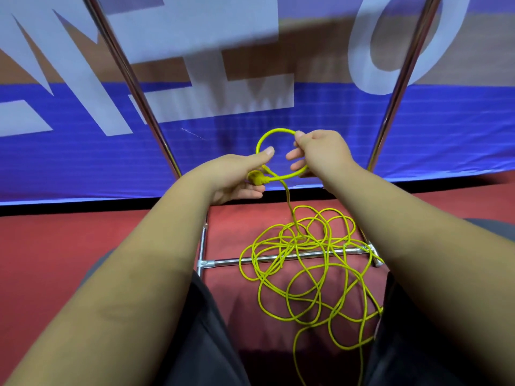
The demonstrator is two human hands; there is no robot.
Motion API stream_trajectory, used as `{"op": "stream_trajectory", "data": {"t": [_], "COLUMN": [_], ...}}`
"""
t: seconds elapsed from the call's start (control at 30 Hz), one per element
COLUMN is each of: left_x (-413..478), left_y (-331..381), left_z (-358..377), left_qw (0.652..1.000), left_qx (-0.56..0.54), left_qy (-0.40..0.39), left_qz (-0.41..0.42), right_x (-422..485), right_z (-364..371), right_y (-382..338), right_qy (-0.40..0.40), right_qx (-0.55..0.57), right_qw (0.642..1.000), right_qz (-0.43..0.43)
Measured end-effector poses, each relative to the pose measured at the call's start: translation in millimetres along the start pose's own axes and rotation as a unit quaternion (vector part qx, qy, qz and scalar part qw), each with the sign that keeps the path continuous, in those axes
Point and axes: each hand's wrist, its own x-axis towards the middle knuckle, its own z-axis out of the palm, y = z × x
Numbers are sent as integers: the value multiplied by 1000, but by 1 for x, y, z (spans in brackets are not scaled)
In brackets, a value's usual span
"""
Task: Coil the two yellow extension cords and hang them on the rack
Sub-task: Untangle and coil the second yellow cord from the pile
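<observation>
A yellow extension cord (pixel 303 274) lies in a loose tangle on the red floor, draped over the rack's low crossbar (pixel 278 259). One strand rises from the pile to a small loop (pixel 274 131) held up between both hands. My left hand (pixel 239 176) holds the cord's yellow plug (pixel 255 178) and the loop's crossing point, thumb laid along the cord. My right hand (pixel 317 151) pinches the loop's top right side between thumb and forefinger. I can make out only one cord for certain.
The rack's two shiny metal uprights (pixel 131 87) (pixel 401 84) rise left and right of my hands. Behind them hangs a blue banner (pixel 83 162) with large white letters. My dark-trousered legs (pixel 195 344) flank the cord pile on the red floor (pixel 55 246).
</observation>
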Motion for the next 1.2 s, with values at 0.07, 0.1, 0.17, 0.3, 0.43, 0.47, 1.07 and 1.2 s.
{"op": "stream_trajectory", "data": {"t": [0.07, 0.1, 0.17, 0.3, 0.43, 0.47, 1.07, 1.2], "left_x": [-2, -2, -2, -3, -6, -5, -11, 1], "left_y": [-3, -5, -6, -1, 2, 3, -7, -15], "left_z": [0, 1, 3, 1, 0, 1, 36, 38], "left_qw": [999, 998, 996, 988, 964, 962, 944, 938], "left_qx": [29, 49, 79, 68, 118, 111, 270, 333], "left_qy": [-23, -29, -14, 49, 132, 152, -105, -91], "left_qz": [-7, -3, 26, 128, 198, 195, 158, 6], "right_x": [4, 6, 8, 6, 4, 2, 6, 8], "right_z": [-2, -3, -4, -5, -4, -2, -9, -12], "right_y": [0, 1, 4, 9, 11, 11, 18, 14], "right_qy": [26, 35, 27, -26, -52, -61, -139, -151], "right_qx": [18, 16, -20, -120, -203, -206, 78, 122], "right_qw": [999, 998, 996, 985, 973, 972, 946, 955], "right_qz": [31, 49, 85, 121, 96, 92, 281, 223]}}
